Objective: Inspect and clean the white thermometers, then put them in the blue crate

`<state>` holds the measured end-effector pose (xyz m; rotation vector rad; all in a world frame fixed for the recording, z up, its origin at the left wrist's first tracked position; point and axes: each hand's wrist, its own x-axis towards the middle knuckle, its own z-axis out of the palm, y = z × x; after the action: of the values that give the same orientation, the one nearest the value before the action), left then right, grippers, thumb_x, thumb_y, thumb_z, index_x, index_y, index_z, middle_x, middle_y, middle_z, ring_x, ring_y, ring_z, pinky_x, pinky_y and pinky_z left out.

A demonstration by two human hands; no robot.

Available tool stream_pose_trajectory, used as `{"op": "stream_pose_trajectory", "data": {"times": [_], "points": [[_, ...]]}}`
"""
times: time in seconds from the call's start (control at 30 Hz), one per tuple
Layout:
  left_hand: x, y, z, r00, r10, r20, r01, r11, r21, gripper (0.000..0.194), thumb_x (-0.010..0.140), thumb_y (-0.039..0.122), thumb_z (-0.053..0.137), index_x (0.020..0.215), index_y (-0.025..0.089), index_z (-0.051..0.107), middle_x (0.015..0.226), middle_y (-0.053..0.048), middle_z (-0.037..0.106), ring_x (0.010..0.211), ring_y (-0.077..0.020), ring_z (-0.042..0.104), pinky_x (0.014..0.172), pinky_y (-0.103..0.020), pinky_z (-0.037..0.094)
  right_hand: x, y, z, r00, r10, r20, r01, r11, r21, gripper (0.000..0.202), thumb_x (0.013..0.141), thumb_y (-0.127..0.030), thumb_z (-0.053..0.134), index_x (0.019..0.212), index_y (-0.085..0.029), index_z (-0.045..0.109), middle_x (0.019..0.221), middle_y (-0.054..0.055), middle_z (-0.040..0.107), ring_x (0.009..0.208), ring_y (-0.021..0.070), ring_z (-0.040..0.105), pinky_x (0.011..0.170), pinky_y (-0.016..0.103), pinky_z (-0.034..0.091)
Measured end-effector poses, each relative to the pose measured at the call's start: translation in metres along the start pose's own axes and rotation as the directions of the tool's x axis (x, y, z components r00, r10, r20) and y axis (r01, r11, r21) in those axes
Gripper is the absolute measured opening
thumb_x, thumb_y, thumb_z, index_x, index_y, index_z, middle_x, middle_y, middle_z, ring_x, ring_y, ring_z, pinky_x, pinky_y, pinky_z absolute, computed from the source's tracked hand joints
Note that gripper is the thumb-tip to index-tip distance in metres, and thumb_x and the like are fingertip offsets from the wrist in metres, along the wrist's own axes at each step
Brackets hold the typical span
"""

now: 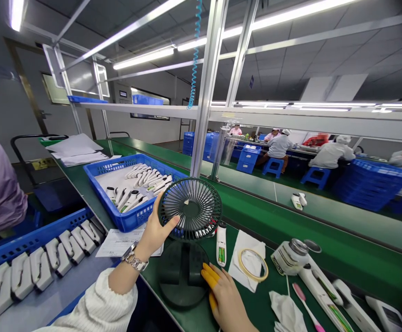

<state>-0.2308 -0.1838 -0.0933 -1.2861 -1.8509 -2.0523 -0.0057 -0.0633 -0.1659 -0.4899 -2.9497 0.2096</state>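
A dark green desk fan (191, 210) stands upright on the bench before me. Its round cage is held at the left rim by my left hand (157, 228), the thumb lying across the front grille. Lower down, my right hand (227, 295), with yellow covers on some fingers, grips the right side of the fan's stand (183, 272). Just behind the stand lies a white handheld device (221, 246) with a green strip in its open side. A roll of tape (252, 265) rests on white paper to the right of the fan.
A blue crate (118, 216) of white device parts stands behind my left hand. Another blue tray (49, 235) holds a row of white devices. At right are a glass jar (289, 258), a pink toothbrush (306, 304) and crumpled tissue (287, 311). A metal post (206, 92) rises behind the fan.
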Motion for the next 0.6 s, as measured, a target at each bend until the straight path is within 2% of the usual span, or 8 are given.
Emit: {"op": "stream_pose_trajectory", "data": {"times": [0.13,0.3,0.37,0.47,0.53,0.6], "points": [[-0.004,0.006,0.001,0.998,0.032,-0.055,-0.034,0.999,-0.023,0.075,0.079,0.041,0.062,0.142,0.025,0.024,0.144,-0.011,0.038,0.131,-0.0283,0.038,0.108,-0.045,0.033,-0.001,0.008,0.01,0.999,-0.031,-0.034,0.032,0.998,0.058,0.058,0.078,-0.006,0.038,0.132,-0.023,0.049,0.14,0.008,0.047,0.132,0.0292,0.039,0.108,0.054,0.032],[0.003,0.034,-0.015,0.976,0.106,-0.192,-0.113,0.993,-0.029,0.062,0.082,0.039,0.06,0.137,0.025,0.036,0.14,-0.009,0.043,0.129,-0.0273,0.04,0.107,-0.041,0.035,0.001,0.033,0.03,0.97,0.028,-0.242,0.028,0.974,0.223,0.045,0.092,-0.024,0.034,0.136,-0.018,0.042,0.149,0.015,0.032,0.136,0.0283,0.03,0.107,0.049,0.034],[0.016,0.047,-0.025,0.953,0.155,-0.259,-0.169,0.985,-0.033,0.059,0.081,0.039,0.061,0.135,0.026,0.04,0.135,-0.008,0.047,0.124,-0.0267,0.046,0.104,-0.04,0.039,0.003,0.042,0.035,0.965,0.073,-0.251,0.005,0.955,0.298,0.045,0.092,-0.029,0.035,0.136,-0.019,0.04,0.148,0.014,0.033,0.136,0.0283,0.031,0.108,0.049,0.033],[0.045,0.059,-0.035,0.911,0.233,-0.34,-0.26,0.965,-0.033,0.054,0.083,0.043,0.056,0.133,0.025,0.043,0.127,-0.008,0.054,0.116,-0.0251,0.052,0.102,-0.039,0.041,0.006,0.05,0.042,0.973,0.203,-0.112,-0.141,0.901,0.41,0.047,0.089,-0.035,0.043,0.134,-0.023,0.044,0.143,0.013,0.042,0.131,0.032,0.04,0.104,0.051,0.038],[0.068,0.061,-0.036,0.888,0.278,-0.366,-0.303,0.953,-0.011,0.053,0.085,0.047,0.052,0.133,0.025,0.041,0.125,-0.008,0.055,0.115,-0.024,0.053,0.101,-0.039,0.041,0.007,0.053,0.05,0.953,0.301,-0.042,-0.251,0.858,0.448,0.048,0.084,-0.036,0.05,0.13,-0.022,0.05,0.136,0.015,0.051,0.124,0.0362,0.047,0.098,0.054,0.043],[0.089,0.059,-0.033,0.865,0.326,-0.38,-0.347,0.938,0.016,0.053,0.086,0.048,0.05,0.133,0.025,0.041,0.125,-0.008,0.055,0.114,-0.0232,0.054,0.101,-0.038,0.042,0.008,0.053,0.058,0.922,0.368,-0.123,-0.261,0.823,0.505,0.047,0.083,-0.038,0.05,0.127,-0.021,0.053,0.13,0.015,0.056,0.12,0.0366,0.051,0.097,0.052,0.045]]}}
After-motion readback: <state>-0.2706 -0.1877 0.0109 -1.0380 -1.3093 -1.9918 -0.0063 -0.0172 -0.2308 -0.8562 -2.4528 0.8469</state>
